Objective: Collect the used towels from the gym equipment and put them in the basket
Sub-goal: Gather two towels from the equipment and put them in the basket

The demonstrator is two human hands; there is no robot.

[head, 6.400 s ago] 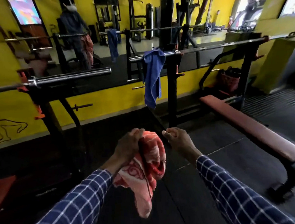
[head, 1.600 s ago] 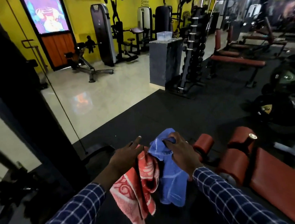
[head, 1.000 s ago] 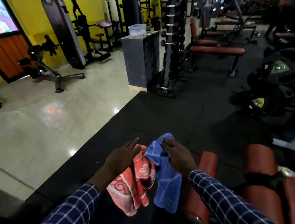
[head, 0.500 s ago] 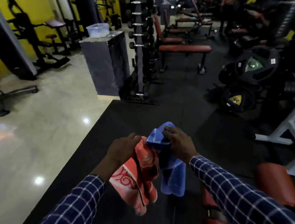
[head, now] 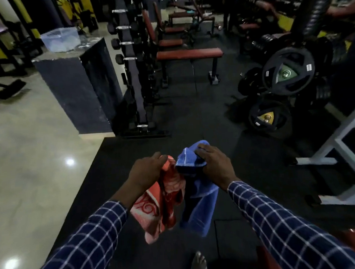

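Clutching red towel [head: 163, 205] in left grip [head: 145, 173], blue towel [head: 201, 211] in right grip [head: 216, 167]; plate labels [head: 309, 67] unreadable

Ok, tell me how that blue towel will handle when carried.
Probably floppy: the blue towel hangs limp below the right hand. Likely light, since one hand's grip bears it. Unlikely to slip: it bunches in that grip.
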